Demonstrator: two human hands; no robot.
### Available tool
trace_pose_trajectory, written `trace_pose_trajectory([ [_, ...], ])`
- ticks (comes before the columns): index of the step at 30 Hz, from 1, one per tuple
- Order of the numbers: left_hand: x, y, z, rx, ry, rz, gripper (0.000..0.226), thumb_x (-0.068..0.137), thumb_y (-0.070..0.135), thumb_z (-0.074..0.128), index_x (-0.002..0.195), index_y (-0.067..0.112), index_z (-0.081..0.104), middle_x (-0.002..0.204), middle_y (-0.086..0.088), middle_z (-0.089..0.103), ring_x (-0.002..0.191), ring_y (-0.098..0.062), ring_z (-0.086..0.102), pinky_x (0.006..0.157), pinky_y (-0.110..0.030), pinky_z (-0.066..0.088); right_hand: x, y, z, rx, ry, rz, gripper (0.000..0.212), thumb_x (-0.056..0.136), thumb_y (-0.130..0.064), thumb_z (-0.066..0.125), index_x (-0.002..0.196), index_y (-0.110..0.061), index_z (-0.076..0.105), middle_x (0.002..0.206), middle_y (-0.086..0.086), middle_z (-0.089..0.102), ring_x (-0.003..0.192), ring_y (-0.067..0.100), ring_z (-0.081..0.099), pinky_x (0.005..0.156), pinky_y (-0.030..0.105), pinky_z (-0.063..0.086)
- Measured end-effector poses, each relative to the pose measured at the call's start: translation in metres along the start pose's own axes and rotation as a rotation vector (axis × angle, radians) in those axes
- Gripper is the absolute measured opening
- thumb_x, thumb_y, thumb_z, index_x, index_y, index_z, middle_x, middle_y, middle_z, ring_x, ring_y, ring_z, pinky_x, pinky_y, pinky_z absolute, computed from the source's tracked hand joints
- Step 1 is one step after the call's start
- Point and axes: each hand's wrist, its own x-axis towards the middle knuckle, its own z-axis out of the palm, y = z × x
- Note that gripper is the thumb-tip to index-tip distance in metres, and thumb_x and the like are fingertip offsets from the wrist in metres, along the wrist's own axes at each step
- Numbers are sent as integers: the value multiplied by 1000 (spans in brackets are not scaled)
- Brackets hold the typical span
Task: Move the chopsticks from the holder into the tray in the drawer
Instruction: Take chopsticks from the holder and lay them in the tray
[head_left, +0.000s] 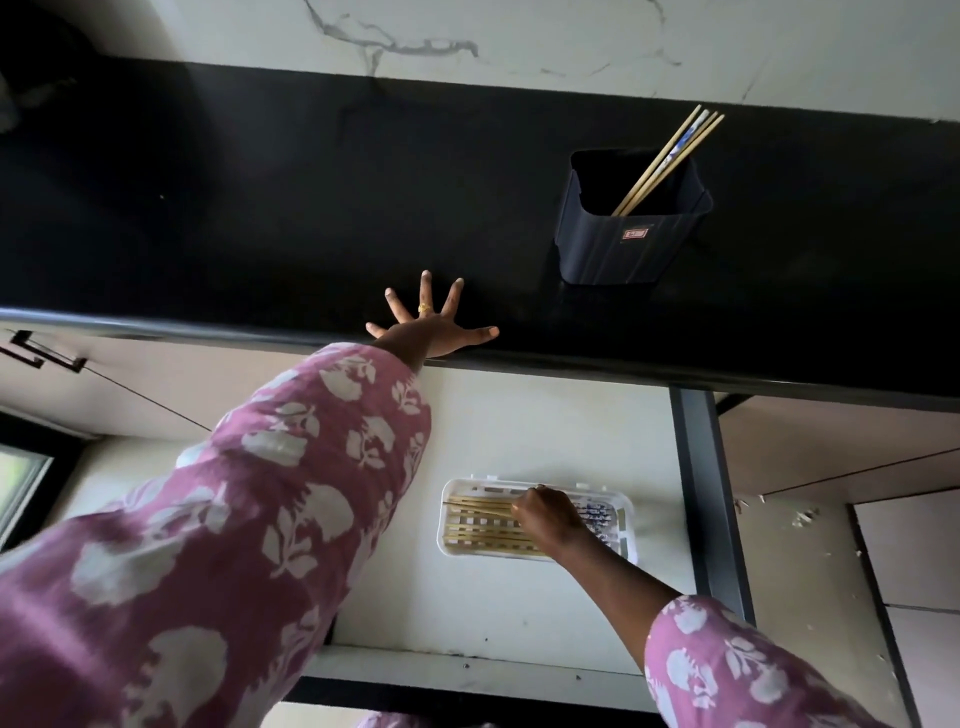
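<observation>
L sleeve (208, 519) nearest; R hand (545, 519) grips tan chopsticks (478, 502) in tray (457, 486).

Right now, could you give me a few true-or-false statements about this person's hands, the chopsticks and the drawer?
1. The left hand lies on the black counter with fingers spread. True.
2. The holder is empty. False: a few chopsticks lean in it.
3. The right hand is at the white tray in the open drawer. True.
4. The tray has no chopsticks in it. False: several lie in it.
</observation>
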Motion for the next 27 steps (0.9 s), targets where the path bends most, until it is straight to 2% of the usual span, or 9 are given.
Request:
trace_pose_trajectory([
  [6, 2, 1, 0, -11, 1, 9, 96, 69, 88, 38, 141, 54, -16, 151, 14, -36, 139, -43, -29, 103, -74, -1, -10, 3, 1, -160, -39, -55, 30, 89, 5, 39, 108, 3, 62, 111, 25, 64, 109, 36, 58, 85, 39, 48],
  [10, 3, 2, 2, -9, 5, 12, 96, 69, 88, 37, 141, 54, -17, 151, 14, -36, 139, -42, -29, 104, -74, -1, -14, 3, 10, -274, -59, -88, 30, 91, 3, 40, 110, -2, 62, 115, 21, 63, 114, 36, 54, 90, 40, 46],
  [18, 5, 1, 2, -3, 11, 4, 96, 69, 87, 38, 141, 54, -16, 151, 14, -36, 138, -43, -29, 102, -75, 0, -11, -3, 15, -299, -88, -114, 30, 97, -4, 36, 122, -3, 54, 120, 21, 59, 119, 38, 49, 94, 43, 43],
  [20, 6, 1, 2, -4, 10, 7, 96, 69, 88, 38, 141, 54, -16, 151, 14, -36, 138, -44, -29, 102, -75, 0, -12, -2, 13, -271, -81, -119, 28, 98, -6, 36, 117, -1, 56, 118, 21, 60, 117, 38, 50, 92, 42, 44],
  [27, 6, 0, 2, -13, 16, 14, 97, 68, 88, 38, 141, 55, -16, 151, 15, -36, 138, -43, -30, 102, -75, 0, -12, 4, -1, -288, -23, -71, 28, 83, 9, 45, 106, 4, 62, 109, 22, 65, 108, 35, 58, 83, 39, 51],
])
